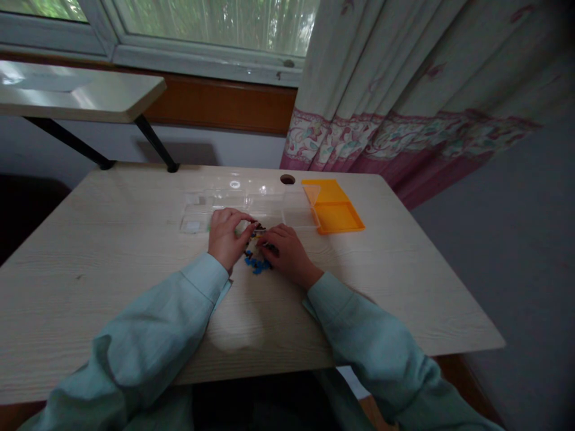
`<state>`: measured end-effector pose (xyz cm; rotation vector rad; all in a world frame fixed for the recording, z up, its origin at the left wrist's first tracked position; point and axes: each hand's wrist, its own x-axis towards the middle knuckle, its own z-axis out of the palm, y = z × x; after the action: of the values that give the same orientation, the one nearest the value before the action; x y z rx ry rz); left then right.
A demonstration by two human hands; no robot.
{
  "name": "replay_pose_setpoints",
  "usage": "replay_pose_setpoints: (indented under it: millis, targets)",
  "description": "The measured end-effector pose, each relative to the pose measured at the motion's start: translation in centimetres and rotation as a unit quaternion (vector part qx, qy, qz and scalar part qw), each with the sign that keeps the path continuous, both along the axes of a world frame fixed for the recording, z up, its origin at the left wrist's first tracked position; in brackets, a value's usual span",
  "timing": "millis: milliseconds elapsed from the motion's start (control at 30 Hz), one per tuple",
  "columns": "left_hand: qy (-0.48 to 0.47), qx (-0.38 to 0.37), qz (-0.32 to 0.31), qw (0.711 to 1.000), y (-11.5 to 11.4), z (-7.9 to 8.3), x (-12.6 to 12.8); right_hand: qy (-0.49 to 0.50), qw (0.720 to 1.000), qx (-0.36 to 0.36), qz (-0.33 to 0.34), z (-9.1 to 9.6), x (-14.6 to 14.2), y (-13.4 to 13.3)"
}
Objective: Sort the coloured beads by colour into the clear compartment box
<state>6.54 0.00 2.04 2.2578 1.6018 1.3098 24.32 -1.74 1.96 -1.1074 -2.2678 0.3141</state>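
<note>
Both of my hands rest close together on a pale wooden table (112, 251), each in a light green sleeve. My left hand (226, 235) has its fingers curled and pinched toward a small dark piece (259, 227) between the hands. My right hand (287, 250) is also curled, its fingertips at the same dark piece. Several small blue pieces (256, 263) lie on the table under and between the hands. Just beyond the fingers sits a clear plastic compartment box (215, 206), with what each hand grips too small to name.
An orange box lid (335, 209) lies open to the right of the clear box. A round cable hole (287, 179) is near the table's far edge. A second table (72, 93) stands at back left under a window; a patterned curtain (404, 90) hangs at right.
</note>
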Motion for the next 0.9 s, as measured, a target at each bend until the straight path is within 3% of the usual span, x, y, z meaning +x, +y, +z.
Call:
replay_pose_setpoints:
  millis: [300, 533, 900]
  targets:
    - [0.011, 0.006, 0.011, 1.000, 0.23, -0.57, -0.20, 0.145, 0.984, -0.035, -0.101, -0.01, 0.39, 0.33]
    - [0.005, 0.013, 0.010, 1.000, 0.34, -0.78, -0.27, 0.158, 0.982, -0.009, -0.103, 0.25, 0.53, 0.45]
    - [0.013, 0.013, 0.003, 1.000, 0.26, -0.69, -0.37, 0.192, 0.971, -0.063, -0.124, 0.54, 0.33, 0.16]
